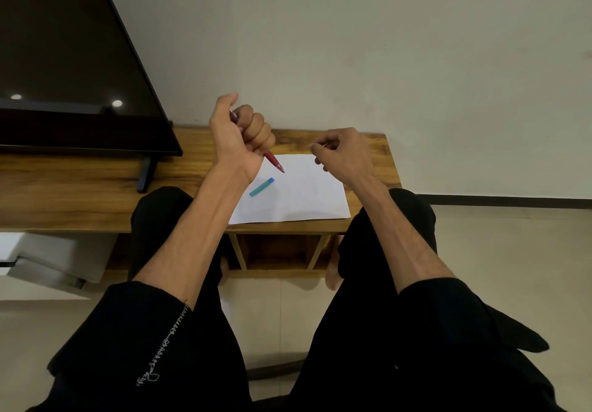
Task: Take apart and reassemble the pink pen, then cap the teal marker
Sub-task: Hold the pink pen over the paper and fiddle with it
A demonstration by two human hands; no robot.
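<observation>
L hand (238, 136) fists pink pen (275, 162); teal marker (261, 187) near paper (307, 193) left edge.

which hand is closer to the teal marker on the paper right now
Left. The left hand, fisted around the pink pen, is just up-left of the teal marker; the right hand hovers farther off to its right.

The pink pen (274, 161) slanted down to the right out of a closed fist, its tip over a white sheet, while the teal marker (261, 187), short with a blue end, lay diagonally on that sheet, just below the pen's tip.
</observation>
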